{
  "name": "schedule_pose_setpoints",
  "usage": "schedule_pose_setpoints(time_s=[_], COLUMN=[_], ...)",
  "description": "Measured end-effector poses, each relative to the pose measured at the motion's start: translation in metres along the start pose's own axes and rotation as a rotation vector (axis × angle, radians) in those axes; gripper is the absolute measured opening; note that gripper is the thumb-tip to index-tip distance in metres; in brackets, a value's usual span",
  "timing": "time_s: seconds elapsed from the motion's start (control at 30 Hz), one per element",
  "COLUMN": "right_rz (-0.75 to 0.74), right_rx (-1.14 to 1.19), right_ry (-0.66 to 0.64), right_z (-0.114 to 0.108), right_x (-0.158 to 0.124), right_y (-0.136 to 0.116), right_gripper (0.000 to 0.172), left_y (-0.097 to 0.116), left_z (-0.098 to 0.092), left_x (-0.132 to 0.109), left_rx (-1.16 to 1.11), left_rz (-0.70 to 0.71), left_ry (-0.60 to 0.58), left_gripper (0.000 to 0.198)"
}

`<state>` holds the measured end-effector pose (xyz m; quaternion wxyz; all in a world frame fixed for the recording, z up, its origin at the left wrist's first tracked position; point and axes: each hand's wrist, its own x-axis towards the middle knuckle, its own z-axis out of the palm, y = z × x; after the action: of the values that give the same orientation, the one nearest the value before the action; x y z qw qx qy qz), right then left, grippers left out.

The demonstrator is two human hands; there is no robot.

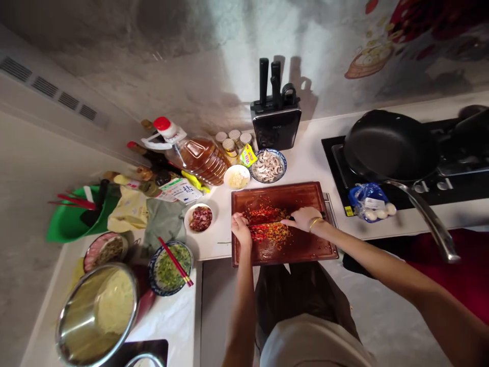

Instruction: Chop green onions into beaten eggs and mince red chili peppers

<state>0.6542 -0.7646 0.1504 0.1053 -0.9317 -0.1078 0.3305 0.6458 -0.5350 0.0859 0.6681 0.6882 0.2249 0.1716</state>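
A wooden cutting board lies at the counter's front edge with finely chopped red and yellow-orange peppers spread over its middle. My right hand is closed around the dark handle of a kitchen knife. The blade runs leftward across the chopped pieces. At its far end, over the board's left edge, my left hand has its fingers pressed together on the tip. Most of the blade is hard to make out against the dark wood.
Behind the board are a bowl of sliced mushrooms, a bowl of minced garlic and a knife block. Leftward stand a bowl of meat, an oil jug and a steel pot. A frying pan sits rightward on the stove.
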Motion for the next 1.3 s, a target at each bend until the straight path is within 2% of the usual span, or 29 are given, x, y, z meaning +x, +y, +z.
schedule_pose_setpoints(time_s=[0.13, 0.23, 0.3, 0.4, 0.53, 0.63, 0.77, 0.9, 1.03, 1.23, 1.3], right_rz=[-0.009, -0.010, -0.030, -0.041, -0.015, -0.022, -0.026, 0.051, 0.046, 0.089, 0.097], right_rx=[-0.037, -0.063, -0.069, -0.072, -0.085, -0.107, -0.159, -0.177, -0.163, -0.246, -0.268], right_ry=[-0.011, -0.002, 0.003, 0.011, -0.058, -0.106, -0.077, -0.074, -0.083, -0.022, -0.017], right_z=[0.009, 0.016, 0.011, -0.009, -0.025, -0.014, 0.009, 0.014, 0.016, 0.038, 0.038], right_x=[0.015, 0.013, 0.008, 0.007, 0.015, 0.016, 0.010, 0.007, 0.000, -0.013, -0.019], right_y=[0.009, 0.010, 0.009, 0.007, 0.008, 0.010, 0.015, 0.013, 0.006, 0.002, -0.001], right_gripper=[0.073, 0.071, 0.076, 0.084, 0.084, 0.083, 0.079, 0.072, 0.080, 0.067, 0.068], left_y=[-0.008, -0.002, 0.007, 0.018, 0.015, 0.002, -0.010, -0.009, -0.007, -0.005, -0.003], left_z=[0.005, 0.008, 0.008, 0.012, 0.017, 0.014, 0.010, 0.014, 0.011, 0.005, 0.005], left_x=[-0.008, -0.010, -0.007, 0.004, 0.010, -0.002, -0.017, -0.013, -0.006, -0.008, -0.004], left_rx=[0.067, 0.065, 0.017, -0.067, -0.053, -0.016, -0.029, -0.019, -0.066, -0.066, -0.101], left_rz=[-0.013, -0.003, -0.005, 0.002, -0.008, -0.056, -0.082, -0.058, -0.067, -0.066, -0.083], left_ry=[0.019, 0.001, -0.001, 0.024, 0.033, 0.064, 0.063, 0.003, 0.008, -0.170, -0.181], left_gripper=[0.032, 0.032, 0.031, 0.029, 0.030, 0.030, 0.030, 0.030, 0.031, 0.031, 0.031])
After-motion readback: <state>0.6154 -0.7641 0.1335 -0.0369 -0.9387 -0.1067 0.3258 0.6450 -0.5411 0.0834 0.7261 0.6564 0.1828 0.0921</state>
